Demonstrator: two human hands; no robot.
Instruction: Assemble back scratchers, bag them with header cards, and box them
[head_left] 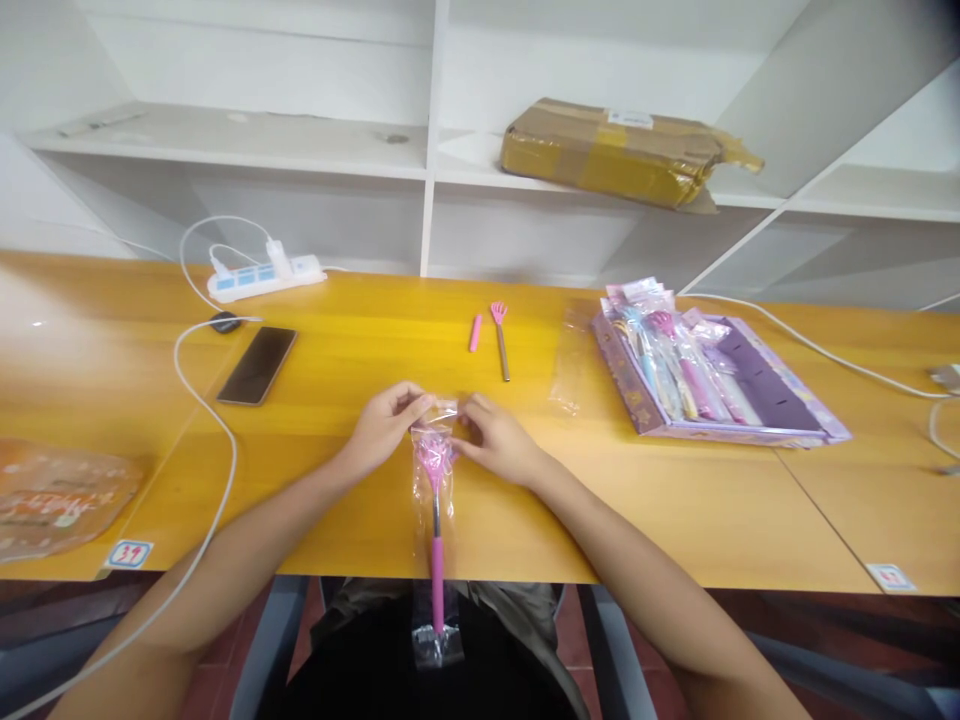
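Note:
A narrow clear plastic sleeve [435,500] lies on the yellow table [675,500] in front of me, with a pink-handled utensil pen [436,560] inside it; its lower end hangs past the table's front edge. My left hand [386,420] pinches the sleeve's top flap from the left. My right hand [495,438] pinches the same top end from the right. Beyond my hands lie a loose pink cap [475,333] and a small pink spatula-shaped pen [500,340].
A purple box [757,385] with several packaged pens sits at the right, an empty clear sleeve [570,365] beside it. A black phone [258,365], white power strip [266,276] and cables lie at the left. A taped cardboard parcel [622,150] rests on the white shelf.

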